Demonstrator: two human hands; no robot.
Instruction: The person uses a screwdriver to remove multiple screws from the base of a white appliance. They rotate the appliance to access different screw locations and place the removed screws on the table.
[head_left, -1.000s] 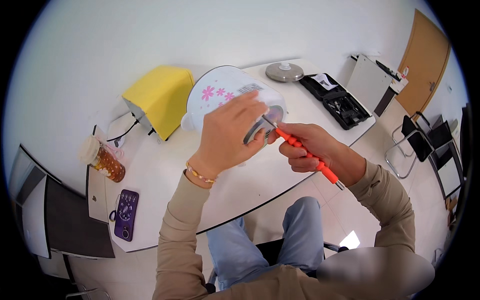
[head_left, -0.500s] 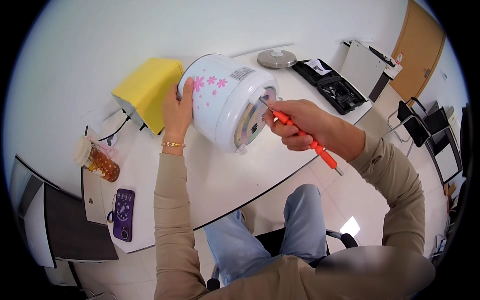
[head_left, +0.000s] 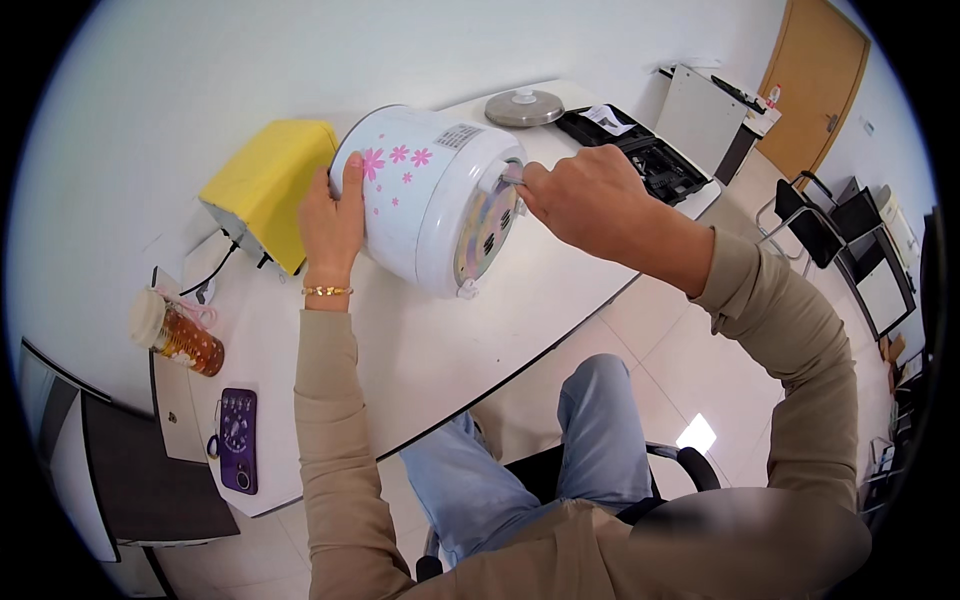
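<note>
A white rice cooker body (head_left: 420, 215) with pink flower prints lies tipped on its side on the table, its round base turned to the right. My left hand (head_left: 335, 225) grips the cooker at its open end, thumb on the flowered wall and the other fingers mostly hidden behind. In my right hand (head_left: 585, 200) is a screwdriver (head_left: 513, 180); its metal shaft shows at the upper rim of the base, while my closed fist hides the handle. Whether the tip sits in a screw I cannot tell.
Behind the cooker are a yellow box-shaped device (head_left: 270, 185) with a black cable and a metal lid (head_left: 525, 108). A black tool case (head_left: 655, 165) lies open at far right. A tumbler (head_left: 185, 335) and purple phone (head_left: 238, 440) are at left, near the table's edge (head_left: 540, 355).
My right hand has turned over, so the screwdriver's red handle, visible before, is now hidden. The shaft stays near the base rim. My left hand still holds the cooker; the whole view has shifted slightly.
</note>
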